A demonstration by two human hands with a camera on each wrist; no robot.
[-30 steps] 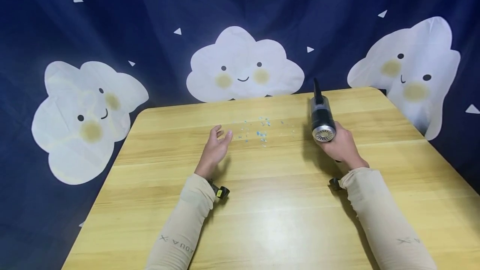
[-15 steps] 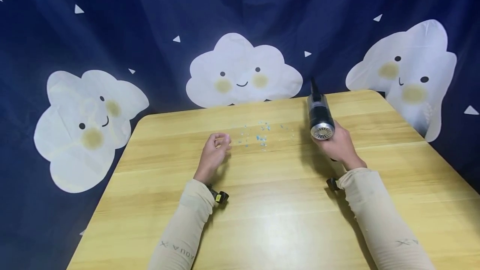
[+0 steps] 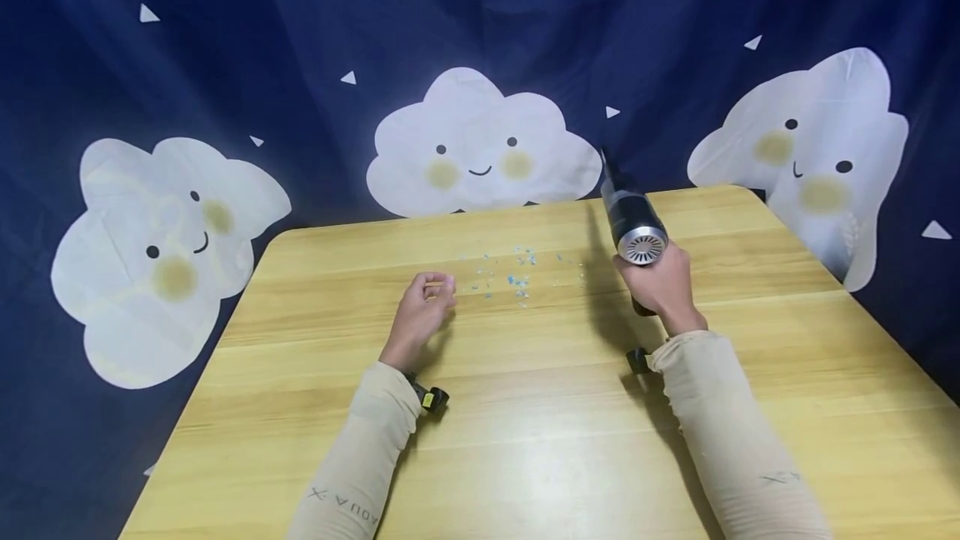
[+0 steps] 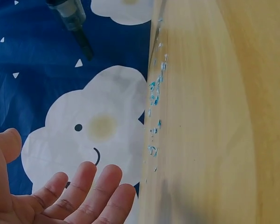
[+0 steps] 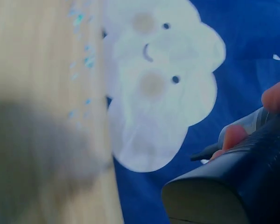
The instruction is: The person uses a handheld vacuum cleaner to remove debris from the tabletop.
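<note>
My right hand (image 3: 663, 282) grips the handle of a black and silver handheld vacuum cleaner (image 3: 633, 219), held above the table with its narrow nozzle pointing away and slightly left. In the right wrist view, fingers curl round the dark handle (image 5: 233, 182). Small blue and white scraps (image 3: 517, 280), like bits of paper, lie scattered on the tabletop between my hands. To the left of them my left hand (image 3: 422, 311) hovers, holding nothing, its fingers loosely bent. The left wrist view shows those fingers (image 4: 81, 186) spread a little, and the scraps (image 4: 156, 93) in a line beyond them.
The wooden table (image 3: 525, 407) has its far edge close behind the scraps. A dark blue curtain (image 3: 322, 7) with smiling white clouds (image 3: 480, 119) hangs behind it. Small black wrist cameras (image 3: 433, 398) sit at both wrists.
The vacuum cleaner has swung left in my right hand, its nozzle tilting towards the scraps. My left hand's fingers have bent in a little. The head view has shifted slightly.
</note>
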